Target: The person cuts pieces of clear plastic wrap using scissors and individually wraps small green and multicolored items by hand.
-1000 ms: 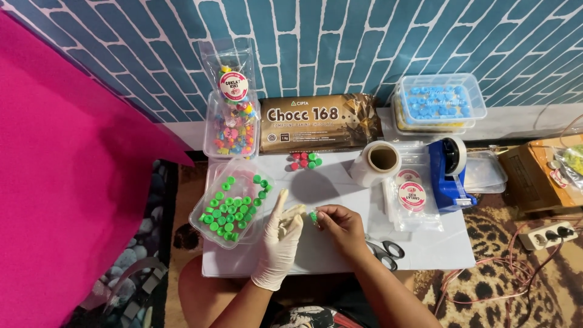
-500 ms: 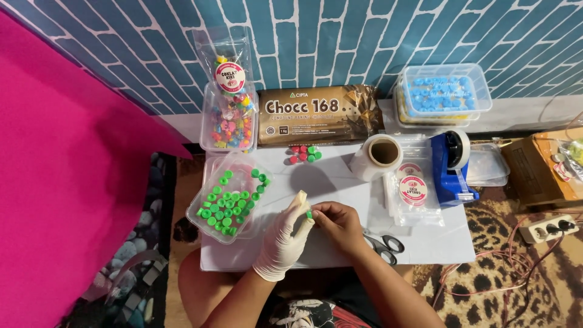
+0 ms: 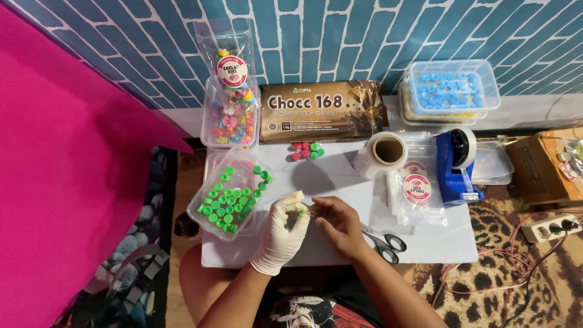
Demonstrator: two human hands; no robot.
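**A:** What are the hands doing right now?

**B:** Both meet over the front of the white counter (image 3: 425, 243). The left hand (image 3: 284, 231), in a white glove, and the bare right hand (image 3: 340, 223) pinch one small green candy piece (image 3: 302, 212) between their fingertips, so each is closed on it, just clear of the counter top.

**A:** Where do the rest of the green ones sit?

**B:** In a clear plastic tray (image 3: 203, 220) just to the left of the gloved hand, loosely filled with green pieces (image 3: 228, 200). A small cluster of red and green pieces (image 3: 306, 150) lies farther back, just before the brown chocolate block package (image 3: 322, 110).

**A:** How far along does it look?

**B:** My reading: early to middle. The tray holds plenty of loose pieces, only one is in hand, and the flat clear pouches with round stickers (image 3: 416, 188) by the roll of film (image 3: 381, 155) look unfilled. Two filled containers stand at the wall: a clear tub of mixed-colour candies (image 3: 229, 124) and a lidded box of blue pieces (image 3: 452, 91).

**A:** And the tools?

**B:** Scissors (image 3: 385, 243) lie just beside the right wrist; the blue tape dispenser (image 3: 456, 167) is untouched, well apart.
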